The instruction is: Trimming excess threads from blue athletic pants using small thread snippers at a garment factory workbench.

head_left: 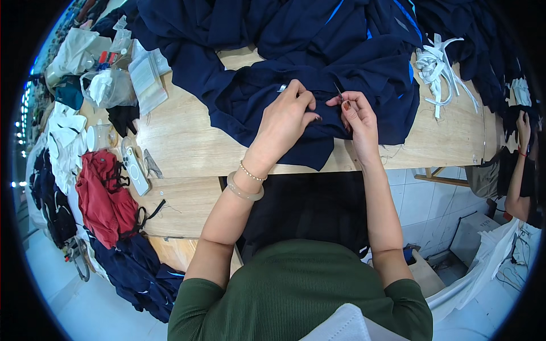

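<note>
A navy garment (244,105) lies spread at the front of the wooden table, with a small white label near my left hand. My left hand (287,116), with two bracelets at the wrist, is curled over the cloth, its thumb and fingers closed on a bit of the navy fabric. To its right, my right hand (361,116) grips a thin, dark, pointed tool (338,89), whose tip sticks up past the fingers. The tool's lower part is hidden in the hand, so its exact kind does not show.
More navy garments (273,28) are heaped behind. White strips (438,68) lie at the right. On the left are clear plastic bags (111,88), a phone (135,170), a red garment (105,193) and further clothing. Another person's arm (520,170) shows at the far right.
</note>
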Tool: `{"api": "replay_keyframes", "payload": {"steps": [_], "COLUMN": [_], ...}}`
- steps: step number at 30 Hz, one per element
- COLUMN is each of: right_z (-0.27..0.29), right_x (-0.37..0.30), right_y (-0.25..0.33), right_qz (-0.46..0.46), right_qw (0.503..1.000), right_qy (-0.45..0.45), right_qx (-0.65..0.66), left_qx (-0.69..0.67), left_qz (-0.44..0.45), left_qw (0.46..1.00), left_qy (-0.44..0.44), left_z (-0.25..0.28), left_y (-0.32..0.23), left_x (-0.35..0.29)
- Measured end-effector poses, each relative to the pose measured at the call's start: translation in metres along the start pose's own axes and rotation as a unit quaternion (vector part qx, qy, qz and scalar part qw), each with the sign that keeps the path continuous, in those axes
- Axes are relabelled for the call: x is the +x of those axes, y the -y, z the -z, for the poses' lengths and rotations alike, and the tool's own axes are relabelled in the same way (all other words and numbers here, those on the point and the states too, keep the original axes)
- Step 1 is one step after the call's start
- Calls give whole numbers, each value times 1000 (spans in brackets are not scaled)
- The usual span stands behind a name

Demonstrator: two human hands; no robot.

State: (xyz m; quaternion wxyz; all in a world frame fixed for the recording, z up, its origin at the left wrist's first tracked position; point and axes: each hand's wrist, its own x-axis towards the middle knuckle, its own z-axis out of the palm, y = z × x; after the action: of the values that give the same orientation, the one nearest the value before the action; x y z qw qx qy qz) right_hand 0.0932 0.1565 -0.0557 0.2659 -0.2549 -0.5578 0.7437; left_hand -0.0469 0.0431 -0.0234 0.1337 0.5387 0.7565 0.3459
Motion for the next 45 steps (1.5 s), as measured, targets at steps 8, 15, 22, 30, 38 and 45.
{"api": "replay_keyframes", "payload": {"steps": [8,15,22,30,38,45], "right_z": [2,3,2,2,2,-10], "right_x": [0,-1,-1,1,6,14], "right_y": [1,1,-1,9,55,62], "right_qz": [1,1,3,49,144,175], "right_qw": [1000,1000,1000,998,856,785], "right_qy": [-5,-8,2,-12,7,51], "right_qx": [-13,-17,0,-42,-497,-592], "left_qx": [2,-61,27,-53,-71,-67], "left_qz": [28,20,-39,-29,-14,-1], "left_qw": [994,988,999,998,997,998], "left_qy": [-107,-137,5,16,9,11], "left_z": [47,48,-2,2,-1,-1], "left_y": [44,14,6,11,17,17], "left_x": [4,7,12,21,22,22]}}
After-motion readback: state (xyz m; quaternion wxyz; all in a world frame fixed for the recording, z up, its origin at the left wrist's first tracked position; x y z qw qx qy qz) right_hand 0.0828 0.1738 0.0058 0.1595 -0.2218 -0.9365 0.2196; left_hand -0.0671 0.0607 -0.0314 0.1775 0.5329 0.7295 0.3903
